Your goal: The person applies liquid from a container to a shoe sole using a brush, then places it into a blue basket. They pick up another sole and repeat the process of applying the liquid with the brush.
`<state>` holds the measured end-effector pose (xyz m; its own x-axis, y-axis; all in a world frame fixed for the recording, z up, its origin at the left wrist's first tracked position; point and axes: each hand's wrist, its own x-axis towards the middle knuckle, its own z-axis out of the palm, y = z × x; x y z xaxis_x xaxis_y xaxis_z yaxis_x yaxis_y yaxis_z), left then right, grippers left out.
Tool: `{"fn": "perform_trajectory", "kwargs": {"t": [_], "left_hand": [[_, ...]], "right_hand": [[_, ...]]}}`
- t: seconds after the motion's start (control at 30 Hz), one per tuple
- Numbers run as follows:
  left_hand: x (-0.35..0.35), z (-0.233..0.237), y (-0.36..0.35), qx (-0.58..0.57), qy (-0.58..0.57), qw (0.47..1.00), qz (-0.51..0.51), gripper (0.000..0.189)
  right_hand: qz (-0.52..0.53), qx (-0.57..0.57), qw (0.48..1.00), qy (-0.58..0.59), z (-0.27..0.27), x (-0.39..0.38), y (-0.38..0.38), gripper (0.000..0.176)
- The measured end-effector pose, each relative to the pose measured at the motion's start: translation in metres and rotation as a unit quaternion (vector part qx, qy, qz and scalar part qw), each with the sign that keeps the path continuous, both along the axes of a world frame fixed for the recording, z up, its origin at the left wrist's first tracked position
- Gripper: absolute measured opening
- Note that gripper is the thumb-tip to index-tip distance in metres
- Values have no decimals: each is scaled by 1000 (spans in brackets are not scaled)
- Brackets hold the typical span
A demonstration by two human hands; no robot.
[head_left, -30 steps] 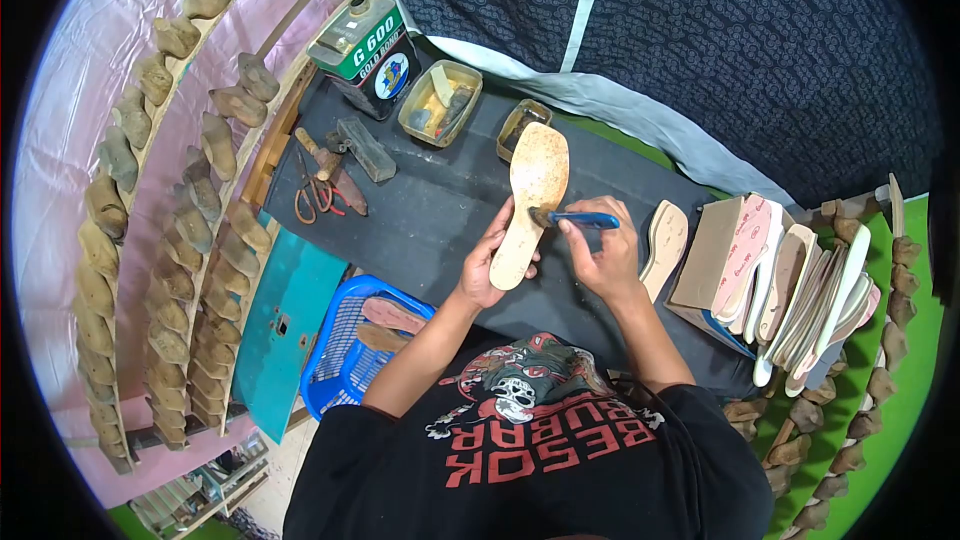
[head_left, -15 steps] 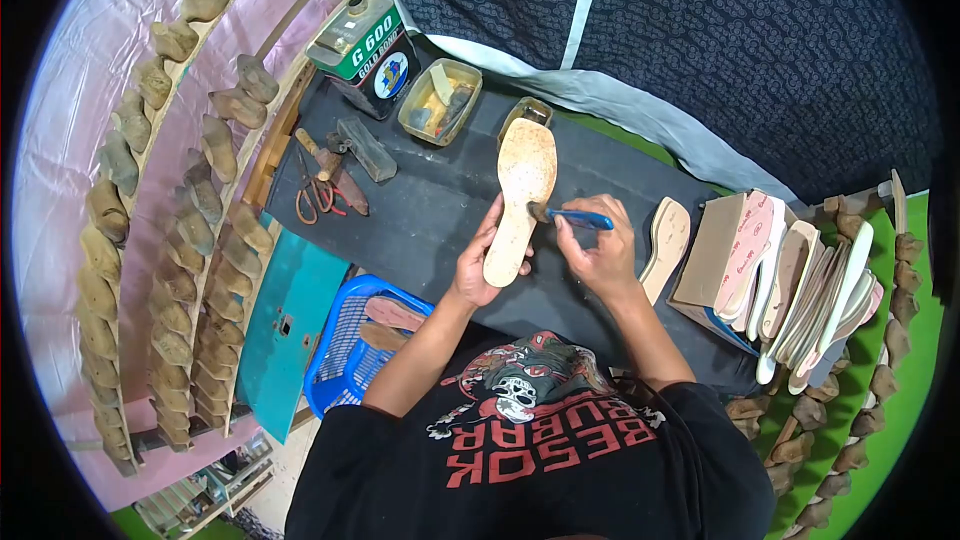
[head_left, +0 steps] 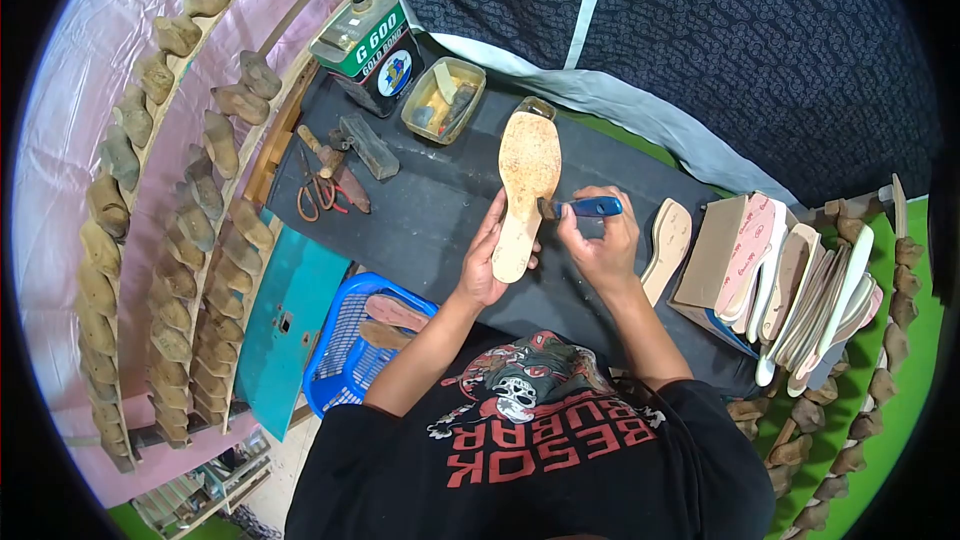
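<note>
A tan shoe insole [head_left: 530,160] with a speckled, shiny surface is held up over the dark table, its wide end pointing away from me. My left hand [head_left: 487,258] grips its narrow heel part from the left, thumb at the edge and fingertips showing on the right side. In my right hand [head_left: 607,240] is a blue-handled brush [head_left: 594,207]. The dark tip of the brush meets the insole's right edge near the waist. Just behind the insole's wide end stands a small container [head_left: 538,107], partly covered by it.
A glue can [head_left: 368,55] and a plastic tub [head_left: 445,100] stand at the back left, near scissors [head_left: 317,195]. At right are loose insoles [head_left: 668,245] and a cardboard box [head_left: 722,245] of insoles. A blue basket [head_left: 335,340] sits at left, beside racks of shoe lasts [head_left: 185,230].
The insole has turned slightly and shifted a little. The brush has moved slightly right along with my right hand, its tip still at the insole's edge.
</note>
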<state>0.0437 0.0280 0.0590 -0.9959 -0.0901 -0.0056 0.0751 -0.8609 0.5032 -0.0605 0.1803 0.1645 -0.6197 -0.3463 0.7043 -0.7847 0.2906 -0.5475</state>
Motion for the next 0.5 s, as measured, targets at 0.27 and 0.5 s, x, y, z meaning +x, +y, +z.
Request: {"fn": "perform_trajectory", "kwargs": {"t": [0.27, 0.5], "left_hand": [[-1, -6, 6, 13, -34, 999, 1, 63], [-1, 1, 13, -19, -47, 999, 3, 62]], "right_hand": [[-3, -7, 1000, -13, -4, 2, -4, 25], [-3, -26, 999, -26, -8, 7, -12, 24]]}}
